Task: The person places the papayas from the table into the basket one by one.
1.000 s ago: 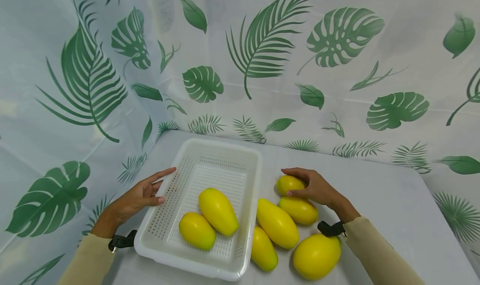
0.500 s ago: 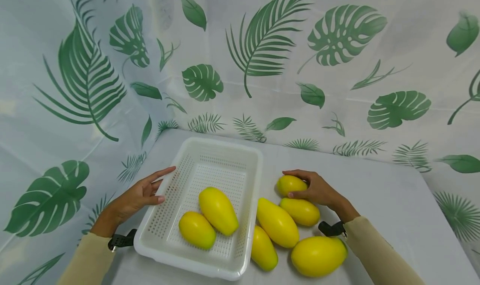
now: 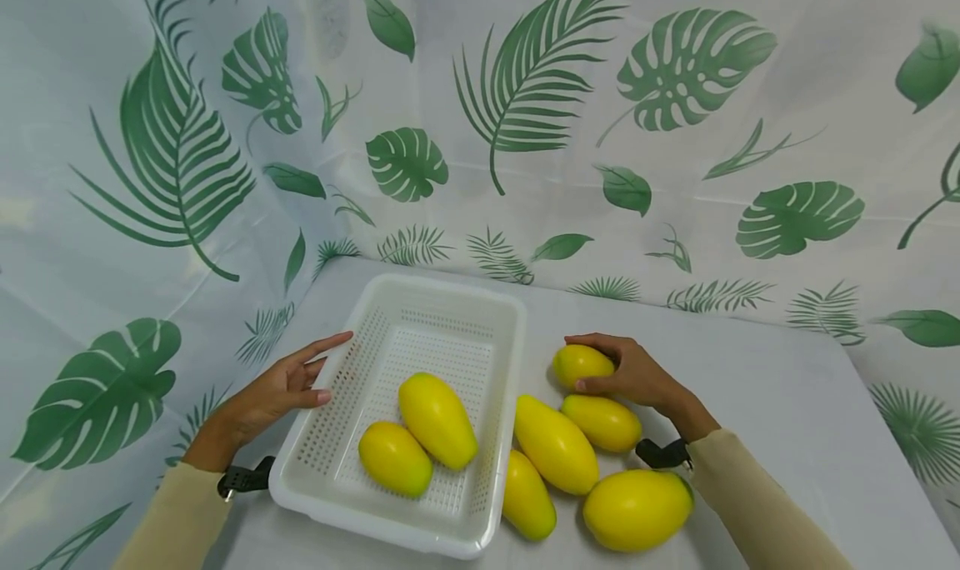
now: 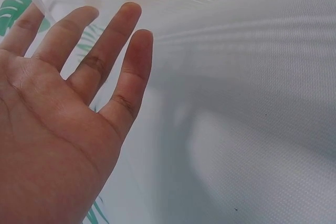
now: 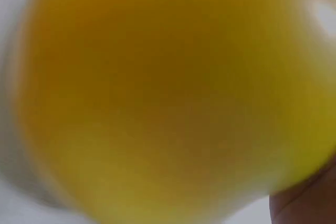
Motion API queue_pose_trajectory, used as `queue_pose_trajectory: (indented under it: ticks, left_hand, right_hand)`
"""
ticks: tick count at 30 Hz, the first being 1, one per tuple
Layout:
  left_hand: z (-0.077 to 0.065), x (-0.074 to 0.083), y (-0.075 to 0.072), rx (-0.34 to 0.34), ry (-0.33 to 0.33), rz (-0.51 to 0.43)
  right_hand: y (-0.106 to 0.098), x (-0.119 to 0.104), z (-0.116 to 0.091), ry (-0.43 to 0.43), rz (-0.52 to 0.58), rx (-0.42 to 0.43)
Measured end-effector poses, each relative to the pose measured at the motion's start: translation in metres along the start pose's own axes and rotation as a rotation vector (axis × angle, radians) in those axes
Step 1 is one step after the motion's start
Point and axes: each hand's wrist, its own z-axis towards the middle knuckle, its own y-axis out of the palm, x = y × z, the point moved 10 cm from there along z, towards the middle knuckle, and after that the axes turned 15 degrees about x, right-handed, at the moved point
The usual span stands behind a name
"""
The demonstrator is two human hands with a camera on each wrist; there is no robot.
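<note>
A white perforated plastic basket (image 3: 416, 303) stands on the table with two yellow mangoes (image 3: 438, 420) in it. My left hand (image 3: 266, 395) rests at its left rim, thumb and index finger touching the edge; in the left wrist view the other fingers (image 4: 131, 72) are extended beside the outer wall. To the right of the basket, my right hand (image 3: 637, 374) grips a small mango (image 3: 581, 366), thumb on the near side and fingers over the far side. That mango's surface (image 5: 168, 77) fills the right wrist view, blurred.
Several more mangoes lie between the basket and my right arm: one just below the held one (image 3: 602, 424), a long one (image 3: 557, 445), one against the basket (image 3: 527, 497) and a big one (image 3: 637, 510) near my wrist. Leaf-printed cloth (image 3: 540, 203) walls the back and left.
The big mango near my right wrist has shifted and turned slightly to the right. My right hand and its mango have barely moved. The left hand and basket stay in place.
</note>
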Motion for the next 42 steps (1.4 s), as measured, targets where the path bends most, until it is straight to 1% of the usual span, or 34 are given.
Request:
queue_pose_trajectory:
  ticks: [7, 15, 19, 25, 35, 42]
  left_hand:
    - [0.000, 0.000, -0.001, 0.015, -0.006, 0.007]
    - [0.001, -0.001, 0.000, 0.014, -0.006, 0.009]
    - [0.001, -0.001, -0.001, 0.011, -0.002, 0.004]
    - [0.001, -0.003, -0.002, 0.006, 0.006, -0.001]
    - [0.000, -0.003, -0.001, 0.001, -0.001, -0.011]
    - [-0.001, 0.000, 0.001, -0.001, -0.004, -0.014]
  right_hand:
    - [-0.011, -0.017, 0.003, -0.032, 0.014, 0.022]
    - [-0.017, -0.028, 0.006, -0.067, 0.014, 0.031]
    - [-0.019, -0.035, 0.007, -0.076, 0.031, 0.031]
    - [-0.023, -0.050, 0.009, -0.112, 0.058, 0.024]
    - [-0.022, -0.072, 0.014, -0.146, 0.068, 0.020]
    - [-0.014, -0.094, 0.016, -0.174, 0.085, 0.006]
